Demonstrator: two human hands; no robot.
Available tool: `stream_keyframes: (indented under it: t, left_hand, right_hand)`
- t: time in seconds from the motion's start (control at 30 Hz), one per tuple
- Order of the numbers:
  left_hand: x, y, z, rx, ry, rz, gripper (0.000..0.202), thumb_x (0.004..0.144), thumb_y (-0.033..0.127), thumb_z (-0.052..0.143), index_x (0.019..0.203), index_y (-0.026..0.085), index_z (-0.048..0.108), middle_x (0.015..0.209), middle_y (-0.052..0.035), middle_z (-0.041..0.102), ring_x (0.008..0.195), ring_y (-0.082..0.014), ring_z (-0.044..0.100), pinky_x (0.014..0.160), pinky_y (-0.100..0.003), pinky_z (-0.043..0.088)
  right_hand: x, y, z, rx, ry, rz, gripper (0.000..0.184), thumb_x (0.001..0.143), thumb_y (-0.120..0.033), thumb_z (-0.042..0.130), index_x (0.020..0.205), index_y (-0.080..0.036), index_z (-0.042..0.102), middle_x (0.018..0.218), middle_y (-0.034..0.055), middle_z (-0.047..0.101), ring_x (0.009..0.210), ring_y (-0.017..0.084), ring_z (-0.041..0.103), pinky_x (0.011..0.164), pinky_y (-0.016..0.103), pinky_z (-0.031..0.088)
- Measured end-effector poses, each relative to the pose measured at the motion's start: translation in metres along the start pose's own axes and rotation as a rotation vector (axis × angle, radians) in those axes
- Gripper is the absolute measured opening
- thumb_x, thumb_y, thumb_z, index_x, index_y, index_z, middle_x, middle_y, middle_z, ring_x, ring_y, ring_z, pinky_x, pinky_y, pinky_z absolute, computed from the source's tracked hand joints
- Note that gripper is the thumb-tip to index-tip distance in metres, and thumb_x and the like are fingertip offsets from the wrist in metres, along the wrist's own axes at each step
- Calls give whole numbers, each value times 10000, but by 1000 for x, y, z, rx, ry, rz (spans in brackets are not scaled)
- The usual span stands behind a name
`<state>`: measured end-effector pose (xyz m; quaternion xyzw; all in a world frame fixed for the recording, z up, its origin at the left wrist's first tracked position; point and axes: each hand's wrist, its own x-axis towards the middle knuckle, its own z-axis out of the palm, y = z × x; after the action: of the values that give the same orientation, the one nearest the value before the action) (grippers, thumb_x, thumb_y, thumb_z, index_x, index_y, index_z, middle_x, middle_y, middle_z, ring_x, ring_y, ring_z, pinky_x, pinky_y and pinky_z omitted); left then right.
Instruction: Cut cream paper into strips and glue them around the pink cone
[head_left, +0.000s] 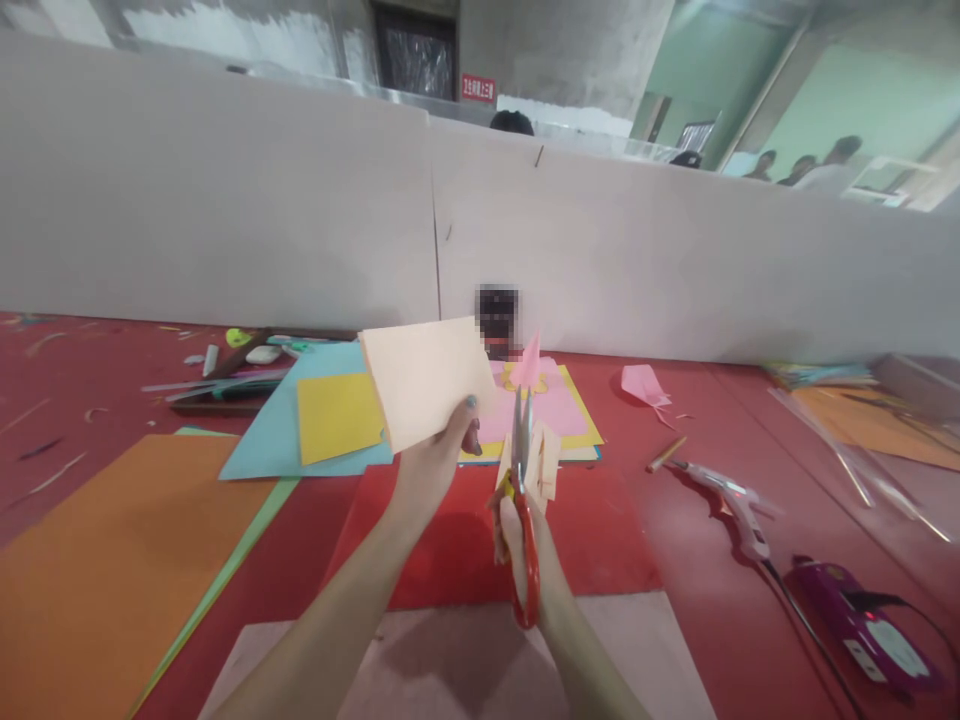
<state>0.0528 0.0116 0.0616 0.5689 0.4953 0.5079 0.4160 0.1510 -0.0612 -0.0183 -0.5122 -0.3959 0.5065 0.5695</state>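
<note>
Here, your left hand [439,450] is raised above the far left corner of the red sheet [600,540]. Its fingers are pinched tight on the lower right corner of the peach paper [424,380], which stands tilted in the air and leans away to the left of that sheet.

Your right hand [517,525] hovers over the middle of the red sheet, just beside the left one. Its fingers are curled through the red handles of the scissors [529,560] and closed on them. The blades point away from you and look nearly together. A small peach offcut [544,460] sits against the blades above the far edge of the red sheet. You cannot tell whether the blades or your fingers hold it.

Past the far edge of the red sheet lies a pink sheet [562,405] on a yellow one. Left of it are a blue sheet [277,430] and a yellow square [337,415]. Well to the left of the red sheet lies a large orange sheet [105,570].

To the right of the red sheet a glue gun [731,505] rests on the table. A purple box [862,625] sits farther right and nearer you. A crumpled pink scrap [645,385] lies beyond the red sheet's far right corner.
</note>
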Motion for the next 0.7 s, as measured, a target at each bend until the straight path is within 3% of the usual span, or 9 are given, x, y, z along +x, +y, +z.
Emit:
stream_keyframes:
  t: [0.2, 0.3, 0.5, 0.7]
  left_hand:
    - [-3, 3, 0, 106, 83, -25, 352, 788, 456, 463, 548, 200, 488, 545, 21, 550, 575, -133, 554, 649, -231, 450]
    - [-4, 2, 0, 162, 16, -55, 344, 776, 471, 470, 567, 202, 523, 551, 20, 573, 585, -142, 567, 650, -235, 452]
    - [-6, 3, 4, 180, -67, -29, 331, 771, 430, 475, 532, 207, 527, 576, 15, 609, 592, -144, 581, 690, -237, 457]
    - [-5, 3, 4, 215, -81, -58, 366, 775, 443, 456, 501, 208, 518, 597, 9, 635, 625, -151, 602, 679, -237, 470]
  right_hand:
    - [-7, -7, -2, -212, -125, 69, 360, 757, -550, 517, 708, -206, 421, 490, -95, 294, 378, 56, 293, 368, 174, 252]
    - [-10, -13, -2, -223, -154, 61, 356, 787, -548, 479, 719, -204, 418, 492, -93, 309, 387, 59, 314, 388, 178, 271]
    - [-9, -14, 1, -220, -34, 64, 399, 772, -594, 466, 695, -206, 413, 445, -94, 311, 370, 65, 303, 368, 186, 253]
    - [-10, -18, -3, -212, -116, 104, 403, 784, -604, 446, 717, -208, 416, 443, -89, 346, 380, 70, 337, 378, 186, 271]
